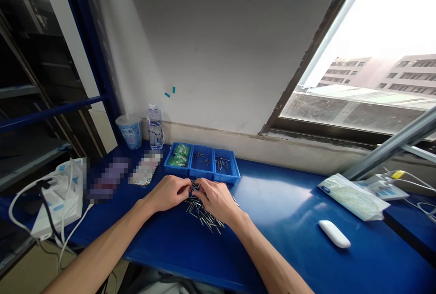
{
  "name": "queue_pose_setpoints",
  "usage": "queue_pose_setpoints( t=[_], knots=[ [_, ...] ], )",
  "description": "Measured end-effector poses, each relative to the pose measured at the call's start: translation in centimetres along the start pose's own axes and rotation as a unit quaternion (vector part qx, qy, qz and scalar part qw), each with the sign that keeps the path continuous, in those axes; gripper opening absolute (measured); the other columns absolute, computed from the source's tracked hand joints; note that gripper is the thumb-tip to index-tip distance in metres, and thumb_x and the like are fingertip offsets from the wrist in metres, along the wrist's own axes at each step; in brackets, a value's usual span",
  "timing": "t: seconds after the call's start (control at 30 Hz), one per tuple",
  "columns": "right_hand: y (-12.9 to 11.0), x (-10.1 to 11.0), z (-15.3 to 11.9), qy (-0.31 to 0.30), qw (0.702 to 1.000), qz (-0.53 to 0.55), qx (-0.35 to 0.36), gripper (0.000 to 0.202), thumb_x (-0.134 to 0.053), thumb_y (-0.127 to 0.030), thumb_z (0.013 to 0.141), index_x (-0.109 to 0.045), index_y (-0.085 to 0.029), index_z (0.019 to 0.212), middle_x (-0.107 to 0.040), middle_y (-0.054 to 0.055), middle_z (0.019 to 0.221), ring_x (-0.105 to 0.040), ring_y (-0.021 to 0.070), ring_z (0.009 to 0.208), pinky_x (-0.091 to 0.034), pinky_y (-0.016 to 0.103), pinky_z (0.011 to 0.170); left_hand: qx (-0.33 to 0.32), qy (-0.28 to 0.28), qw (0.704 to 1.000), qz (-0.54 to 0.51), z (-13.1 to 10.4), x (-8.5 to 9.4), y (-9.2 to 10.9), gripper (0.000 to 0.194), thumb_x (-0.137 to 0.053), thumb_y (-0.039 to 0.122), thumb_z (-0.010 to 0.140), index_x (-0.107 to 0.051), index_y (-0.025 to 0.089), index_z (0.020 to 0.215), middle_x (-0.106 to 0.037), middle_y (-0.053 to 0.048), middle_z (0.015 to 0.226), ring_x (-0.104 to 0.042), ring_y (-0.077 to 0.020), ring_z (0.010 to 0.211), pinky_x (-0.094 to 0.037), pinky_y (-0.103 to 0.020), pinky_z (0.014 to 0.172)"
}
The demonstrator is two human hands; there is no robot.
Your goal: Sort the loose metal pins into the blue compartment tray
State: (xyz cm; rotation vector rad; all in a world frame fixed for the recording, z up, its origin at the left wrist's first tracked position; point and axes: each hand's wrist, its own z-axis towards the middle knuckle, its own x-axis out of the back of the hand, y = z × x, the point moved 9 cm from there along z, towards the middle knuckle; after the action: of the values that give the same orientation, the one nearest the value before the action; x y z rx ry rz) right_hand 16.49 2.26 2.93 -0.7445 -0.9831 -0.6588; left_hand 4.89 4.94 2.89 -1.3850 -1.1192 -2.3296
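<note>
A loose pile of thin metal rods lies on the blue table, in front of three blue bins. At the pile's upper left, my left hand has its thumb and fingers closed together. My right hand reaches over the pile from the right, fingers curled and thumb pressed in close to the left fingertips. Whatever is between the fingers of either hand is too small to make out. Small green-and-clear packets fill the left bin. A few dark rods lie in the middle bin and more in the right bin.
Behind the bins stand a water bottle and a lidded cup by the wall. Power strips with cables and two blurred flat items are at left. A white case and a tissue pack lie at right.
</note>
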Motion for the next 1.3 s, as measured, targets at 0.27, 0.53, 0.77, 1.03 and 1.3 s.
queue_pose_setpoints(
  t=[0.27, 0.53, 0.77, 1.03, 1.3],
  knots=[
    [-0.14, -0.23, 0.04, -0.011, 1.0, -0.024, 0.001, 0.013, -0.05, -0.026, 0.112, -0.057, -0.02, 0.102, -0.073, 0.003, 0.09, -0.067, 0.0162, 0.068, -0.027, 0.028, 0.055, -0.003, -0.004, 1.0, -0.003, 0.03, -0.06, 0.1, 0.023, -0.051, 0.02, 0.1, -0.063, 0.021, 0.08, -0.063, 0.002, 0.068, -0.056, -0.0153, 0.061, -0.032, -0.027, 0.062],
    [0.17, -0.5, 0.0, -0.023, 1.0, -0.016, -0.008, 0.016, -0.05, -0.026, 0.112, -0.059, -0.02, 0.101, -0.074, 0.003, 0.091, -0.067, 0.0161, 0.068, -0.027, 0.028, 0.056, 0.0, -0.008, 1.0, -0.004, 0.08, -0.1, -0.06, 0.022, -0.051, 0.02, 0.1, -0.064, 0.02, 0.082, -0.063, 0.002, 0.069, -0.056, -0.0144, 0.061, -0.032, -0.026, 0.063],
    [0.12, -0.83, 0.04, -0.047, 0.999, -0.018, -0.019, 0.018, -0.046, -0.024, 0.113, -0.059, -0.02, 0.101, -0.076, 0.004, 0.088, -0.069, 0.0178, 0.069, -0.026, 0.029, 0.056, 0.0, -0.008, 1.0, -0.002, -0.01, -0.19, -0.07, 0.023, -0.05, 0.02, 0.1, -0.065, 0.02, 0.083, -0.063, 0.002, 0.069, -0.055, -0.0144, 0.062, -0.032, -0.027, 0.063],
    [0.07, -0.72, 0.05, -0.042, 0.999, -0.017, -0.021, 0.021, -0.045, -0.026, 0.114, -0.058, -0.02, 0.099, -0.076, 0.003, 0.086, -0.069, 0.0172, 0.069, -0.026, 0.028, 0.057, -0.001, -0.009, 1.0, -0.001, 0.05, -0.25, 0.03, 0.024, -0.051, 0.022, 0.1, -0.063, 0.02, 0.079, -0.061, 0.002, 0.068, -0.055, -0.0141, 0.061, -0.031, -0.027, 0.063],
    [0.08, -0.64, -0.01, -0.031, 0.999, -0.008, -0.026, 0.016, -0.047, -0.026, 0.113, -0.058, -0.02, 0.105, -0.077, 0.003, 0.087, -0.071, 0.0178, 0.071, -0.026, 0.028, 0.058, -0.004, -0.01, 1.0, -0.004, 0.04, -0.27, 0.11, 0.024, -0.05, 0.022, 0.1, -0.058, 0.02, 0.077, -0.059, 0.003, 0.067, -0.053, -0.0135, 0.06, -0.031, -0.026, 0.062]
  ],
)
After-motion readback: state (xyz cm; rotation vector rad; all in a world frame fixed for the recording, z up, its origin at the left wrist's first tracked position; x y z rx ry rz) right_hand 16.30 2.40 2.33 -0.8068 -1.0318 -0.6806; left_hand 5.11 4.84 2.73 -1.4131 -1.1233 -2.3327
